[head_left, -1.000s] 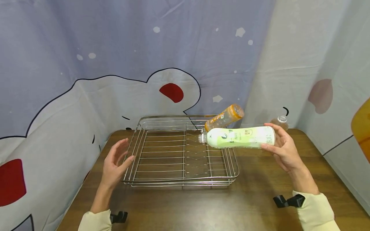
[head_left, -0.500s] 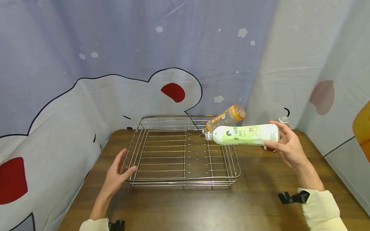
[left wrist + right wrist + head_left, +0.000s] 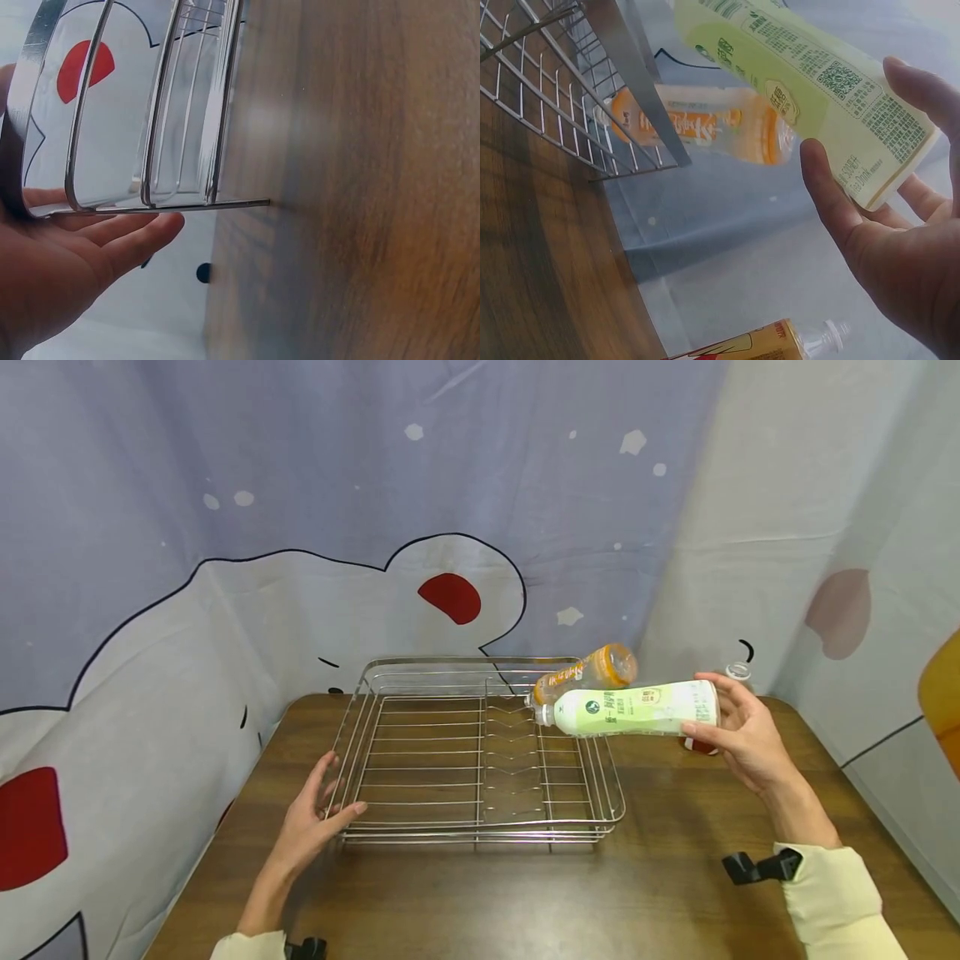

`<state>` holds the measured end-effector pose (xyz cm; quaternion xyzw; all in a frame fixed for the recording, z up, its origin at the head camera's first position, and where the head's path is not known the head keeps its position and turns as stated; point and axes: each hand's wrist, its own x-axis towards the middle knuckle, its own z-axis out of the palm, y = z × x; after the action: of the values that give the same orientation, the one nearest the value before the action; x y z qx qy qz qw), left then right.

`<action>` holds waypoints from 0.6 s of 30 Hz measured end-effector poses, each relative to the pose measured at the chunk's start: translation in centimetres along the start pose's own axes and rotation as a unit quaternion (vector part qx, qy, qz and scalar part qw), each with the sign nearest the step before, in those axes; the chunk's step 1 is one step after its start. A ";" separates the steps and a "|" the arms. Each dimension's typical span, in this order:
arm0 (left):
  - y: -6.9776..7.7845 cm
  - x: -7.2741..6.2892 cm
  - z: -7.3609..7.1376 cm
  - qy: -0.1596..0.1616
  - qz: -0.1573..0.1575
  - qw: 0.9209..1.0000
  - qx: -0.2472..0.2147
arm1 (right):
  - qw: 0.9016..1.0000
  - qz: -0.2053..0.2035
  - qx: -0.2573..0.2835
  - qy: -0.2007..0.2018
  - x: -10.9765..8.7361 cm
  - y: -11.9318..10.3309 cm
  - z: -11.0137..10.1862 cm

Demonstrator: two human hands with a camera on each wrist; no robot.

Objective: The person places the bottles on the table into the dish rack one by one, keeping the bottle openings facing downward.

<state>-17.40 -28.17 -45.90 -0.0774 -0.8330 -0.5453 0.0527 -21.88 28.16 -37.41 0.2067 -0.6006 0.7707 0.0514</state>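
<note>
A wire dish rack [image 3: 420, 787] stands on the table. At its front left corner, my left hand [image 3: 309, 823] holds the rim, thumb over it and fingers along the outside, as the left wrist view also shows. My right hand [image 3: 742, 745] grips the bottom end of a light green plastic bottle [image 3: 630, 708], held level above the rack's right side with its neck to the left. Behind it, a clear bottle with an orange label [image 3: 581, 678] leans in the rack's back right corner, bottom end up and beyond the rim.
Another bottle [image 3: 757, 343] with a yellow and red label stands on the table [image 3: 465, 902] right of the rack, mostly hidden by my right hand in the head view. A printed curtain [image 3: 315, 468] hangs close behind and at both sides.
My left hand has come in to the rack's front left corner and taken hold of the rim. The green bottle has shifted slightly right. The orange-labelled bottle's raised end has dipped a little.
</note>
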 end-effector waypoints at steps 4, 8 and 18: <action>0.1 0.0 -0.1 -0.008 -0.007 1.000 -0.003 | 1.000 0.007 -0.002 -0.002 0.1 0.1 -0.2; 0.1 0.1 -0.1 -0.013 -0.005 1.000 -0.009 | 1.000 0.015 -0.011 -0.001 0.0 0.2 -0.3; 0.0 0.1 -0.1 -0.018 -0.007 1.000 -0.017 | 0.996 0.005 -0.093 -0.013 0.1 0.2 -0.1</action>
<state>-17.52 -28.24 -45.81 -0.0827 -0.8249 -0.5583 0.0324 -22.04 28.16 -37.56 0.2082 -0.6716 0.7087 0.0584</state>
